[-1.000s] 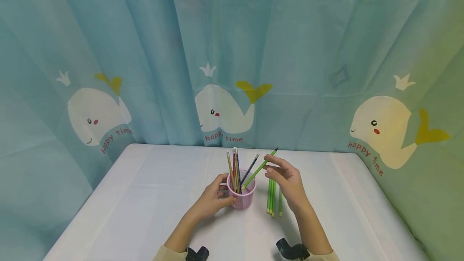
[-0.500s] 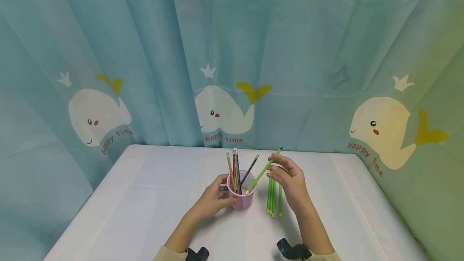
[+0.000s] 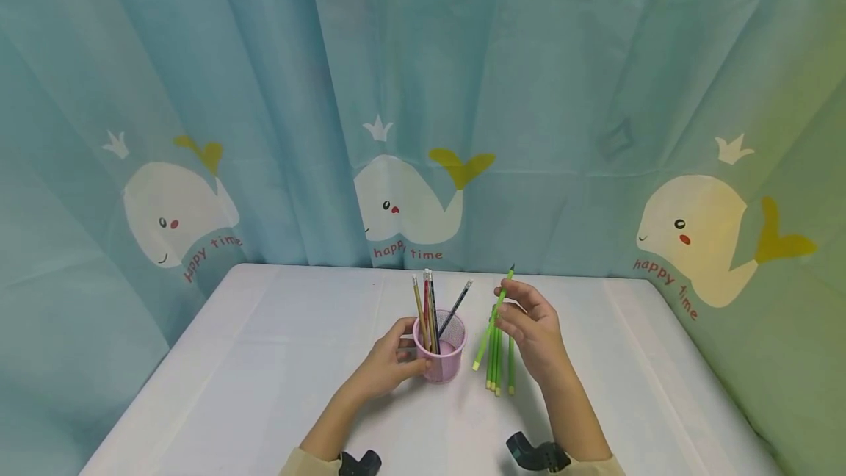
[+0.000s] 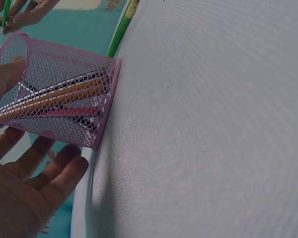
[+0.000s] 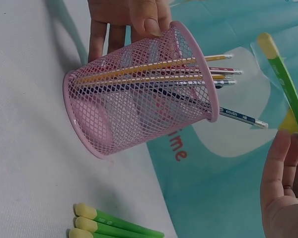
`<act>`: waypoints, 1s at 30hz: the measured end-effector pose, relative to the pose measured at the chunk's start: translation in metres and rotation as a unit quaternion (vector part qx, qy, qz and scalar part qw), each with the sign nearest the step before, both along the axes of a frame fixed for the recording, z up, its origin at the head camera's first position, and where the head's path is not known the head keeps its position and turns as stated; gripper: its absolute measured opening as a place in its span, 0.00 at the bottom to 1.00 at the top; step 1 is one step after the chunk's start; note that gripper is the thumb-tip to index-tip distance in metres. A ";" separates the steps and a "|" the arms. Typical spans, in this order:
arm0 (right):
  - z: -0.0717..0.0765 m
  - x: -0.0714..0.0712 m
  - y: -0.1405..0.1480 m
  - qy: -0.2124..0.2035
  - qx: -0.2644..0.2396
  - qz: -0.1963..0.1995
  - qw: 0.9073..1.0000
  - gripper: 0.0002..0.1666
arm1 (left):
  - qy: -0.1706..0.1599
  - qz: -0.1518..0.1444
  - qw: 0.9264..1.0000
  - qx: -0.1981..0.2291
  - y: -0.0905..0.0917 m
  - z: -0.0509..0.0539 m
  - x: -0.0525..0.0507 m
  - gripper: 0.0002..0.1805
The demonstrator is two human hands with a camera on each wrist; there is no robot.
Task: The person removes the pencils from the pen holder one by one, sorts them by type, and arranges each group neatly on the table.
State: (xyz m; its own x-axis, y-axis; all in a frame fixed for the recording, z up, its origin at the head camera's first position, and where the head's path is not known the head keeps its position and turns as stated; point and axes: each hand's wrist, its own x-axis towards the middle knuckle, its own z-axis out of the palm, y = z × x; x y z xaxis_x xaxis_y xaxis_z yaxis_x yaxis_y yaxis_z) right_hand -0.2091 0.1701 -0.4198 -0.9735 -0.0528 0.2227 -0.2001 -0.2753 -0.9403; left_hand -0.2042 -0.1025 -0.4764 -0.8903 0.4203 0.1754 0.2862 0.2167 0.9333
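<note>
Pinching green pencil (image 3: 485, 344) in nearly closed right fingers (image 3: 523, 291), swung from over pink cup (image 3: 449, 369) to beside it; still gripping cup with wide-curved left fingers (image 3: 400, 327).

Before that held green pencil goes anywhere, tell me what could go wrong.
The held green pencil, gripped in its upper part by the right hand, could swing or slip. The loose green pencils under that hand may roll if brushed. The dark pencil leaning out of the pink cup might get bumped.
</note>
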 end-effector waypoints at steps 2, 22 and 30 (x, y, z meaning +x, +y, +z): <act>0.000 0.000 0.001 0.004 -0.007 0.012 1.000 0.22 | 0.001 -0.001 1.000 -0.002 0.000 0.000 0.000 0.37; -0.001 -0.002 0.003 0.020 -0.005 0.031 0.999 0.29 | 0.005 -0.010 1.000 0.008 0.001 0.006 -0.001 0.37; 0.001 -0.002 0.005 0.016 -0.020 0.016 1.000 0.37 | 0.004 -0.008 1.000 -0.008 -0.001 0.003 0.000 0.37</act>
State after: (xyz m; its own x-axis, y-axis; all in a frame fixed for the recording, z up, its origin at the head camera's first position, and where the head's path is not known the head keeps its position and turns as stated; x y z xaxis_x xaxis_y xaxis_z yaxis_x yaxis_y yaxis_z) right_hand -0.2108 0.1749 -0.4189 -0.9636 -0.0745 0.2567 -0.2210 -0.3185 -0.9218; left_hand -0.2038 -0.1034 -0.4733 -0.8820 0.4372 0.1758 0.2975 0.2273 0.9273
